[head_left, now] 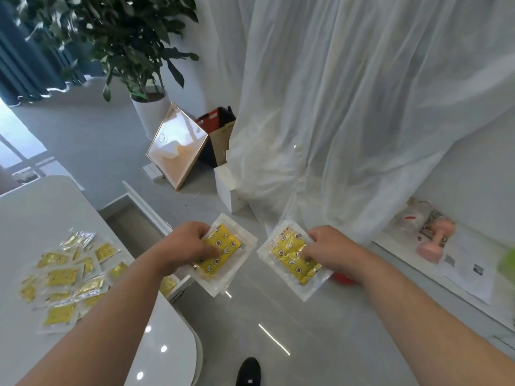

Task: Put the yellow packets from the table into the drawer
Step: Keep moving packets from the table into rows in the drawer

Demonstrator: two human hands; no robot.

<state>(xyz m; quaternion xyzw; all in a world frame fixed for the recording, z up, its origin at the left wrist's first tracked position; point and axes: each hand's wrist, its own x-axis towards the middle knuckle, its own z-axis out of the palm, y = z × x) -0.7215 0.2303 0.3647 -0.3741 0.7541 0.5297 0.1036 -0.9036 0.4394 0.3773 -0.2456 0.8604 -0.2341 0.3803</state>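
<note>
Fingers (pixel 208 247) of left hand (pixel 186 243) and right hand (pixel 332 249) grip yellow packets (pixel 227 244).

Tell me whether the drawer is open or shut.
Open: the drawer juts out past the table edge, its inside showing.

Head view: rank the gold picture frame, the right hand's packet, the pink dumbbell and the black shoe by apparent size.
1. Gold picture frame and right hand's packet: alike; the packet is nearer, so unranked.
2. Pink dumbbell.
3. Black shoe, partly cut off.
</note>
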